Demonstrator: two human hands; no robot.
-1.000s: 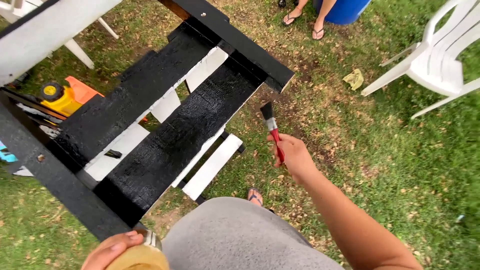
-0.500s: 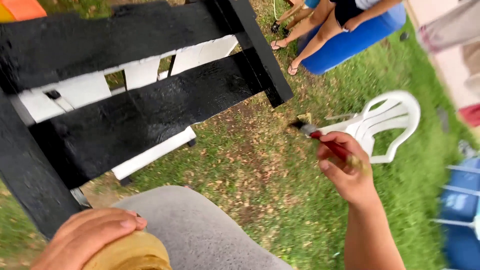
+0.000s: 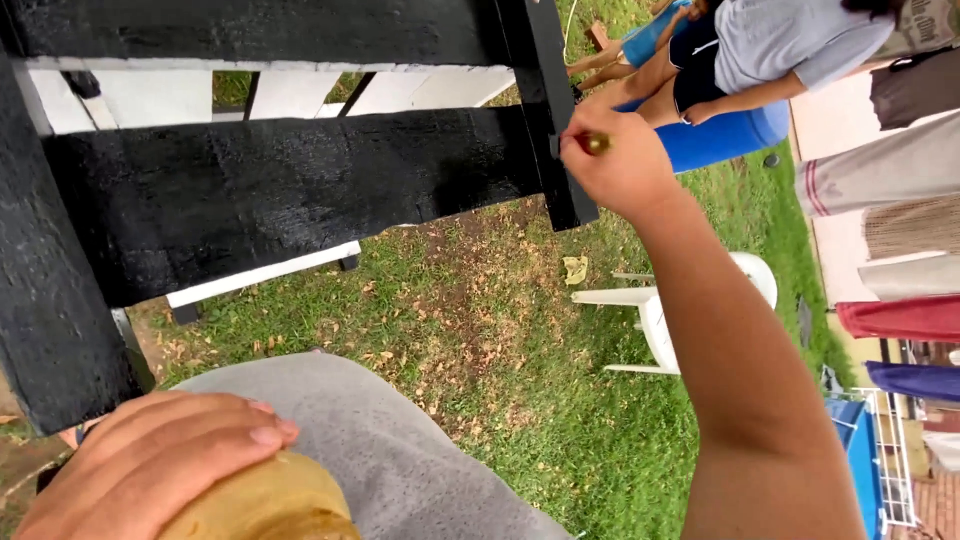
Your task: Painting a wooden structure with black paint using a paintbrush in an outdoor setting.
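A wooden pallet (image 3: 280, 200) painted glossy black stands in front of me, with white boards showing behind its slats. My right hand (image 3: 620, 165) is raised against the pallet's right edge board and grips a paintbrush (image 3: 592, 144); only the handle's end shows, the bristles are hidden behind the hand. My left hand (image 3: 150, 460) rests low at the bottom left, fingers wrapped over the top of a tan rounded container (image 3: 265, 500) held against my grey-clad knee (image 3: 400, 450).
Grass with dry leaves lies below. A white plastic chair (image 3: 680, 300) stands to the right, a yellow rag (image 3: 575, 268) beside it. Another person (image 3: 760, 50) sits on a blue barrel (image 3: 730, 135) at the top right. Cloths hang at the right edge.
My right hand has risen from open air over the grass up to the pallet's right edge board. The view has tilted, and the pallet now fills more of the frame.
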